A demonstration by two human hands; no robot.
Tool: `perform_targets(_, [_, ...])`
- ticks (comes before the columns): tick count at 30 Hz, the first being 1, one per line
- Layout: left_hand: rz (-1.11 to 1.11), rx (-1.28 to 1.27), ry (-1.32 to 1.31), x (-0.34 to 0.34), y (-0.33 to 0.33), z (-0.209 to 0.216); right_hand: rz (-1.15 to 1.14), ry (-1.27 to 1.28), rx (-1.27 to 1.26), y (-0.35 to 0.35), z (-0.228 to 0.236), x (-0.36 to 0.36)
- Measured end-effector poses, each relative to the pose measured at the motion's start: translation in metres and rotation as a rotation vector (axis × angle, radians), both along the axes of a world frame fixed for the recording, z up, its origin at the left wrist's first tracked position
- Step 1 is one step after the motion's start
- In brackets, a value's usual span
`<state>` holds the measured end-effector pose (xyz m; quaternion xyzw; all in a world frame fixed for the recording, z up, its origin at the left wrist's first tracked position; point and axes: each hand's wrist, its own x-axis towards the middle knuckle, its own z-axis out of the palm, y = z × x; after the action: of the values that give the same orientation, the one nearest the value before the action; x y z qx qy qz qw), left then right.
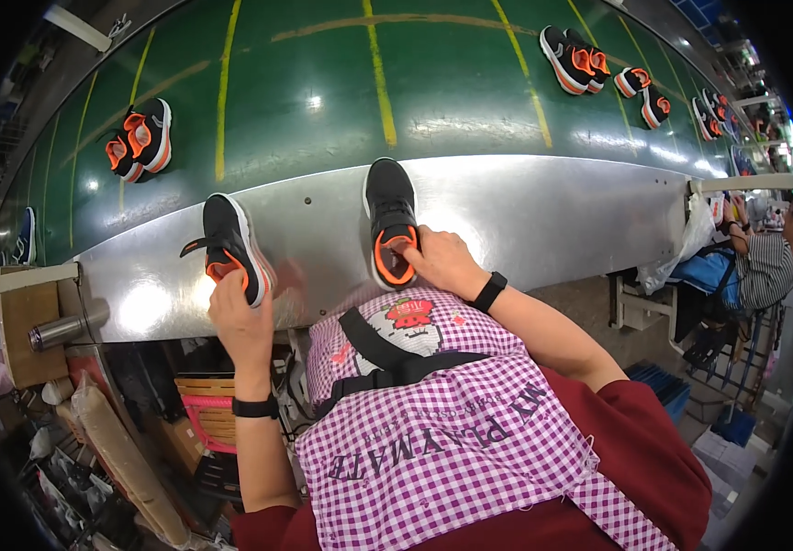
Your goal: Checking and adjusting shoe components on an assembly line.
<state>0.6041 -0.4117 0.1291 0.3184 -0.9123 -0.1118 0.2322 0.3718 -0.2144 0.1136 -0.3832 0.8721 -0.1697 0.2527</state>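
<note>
Two black sneakers with orange collar linings and pale soles rest on the metal ledge before me, toes pointing away. My left hand grips the left sneaker at its heel opening, fingers bent over the rim. A dark strap or tab with an orange edge juts from that shoe's left side. At the collar of the right sneaker, my right hand has its thumb inside the opening and its other fingers along the outer side. Both wrists wear black bands.
Beyond the metal ledge runs a green belt with yellow lines. It carries a sneaker pair at left and several more at right. A steel flask lies at the ledge's left end. Another person sits at far right.
</note>
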Motion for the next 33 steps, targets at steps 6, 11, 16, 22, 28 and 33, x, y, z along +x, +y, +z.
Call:
perform_targets(6, [-0.028, 0.066, -0.109, 0.023, -0.013, -0.034, 0.073, 0.142, -0.015, 0.005, -0.009, -0.009])
perform_targets(11, [-0.061, 0.118, -0.069, -0.007, 0.007, -0.027, 0.167, 0.237, 0.035, 0.007, 0.011, -0.005])
perform_targets(16, [-0.212, 0.077, -0.043, -0.057, 0.038, -0.013, -0.086, 0.285, 0.125, 0.03, 0.013, -0.031])
perform_targets(22, [-0.426, 0.245, 0.111, -0.064, 0.037, -0.019, -0.24, 0.135, 0.259, 0.046, 0.054, -0.059])
perform_targets(28, [0.236, 0.733, 0.409, -0.046, 0.001, -0.009, -0.117, 0.141, -0.411, 0.011, 0.094, -0.025])
perform_targets(33, [0.187, 1.137, 0.281, -0.059, -0.04, -0.01, 0.404, 0.147, -0.571, -0.062, 0.044, 0.035])
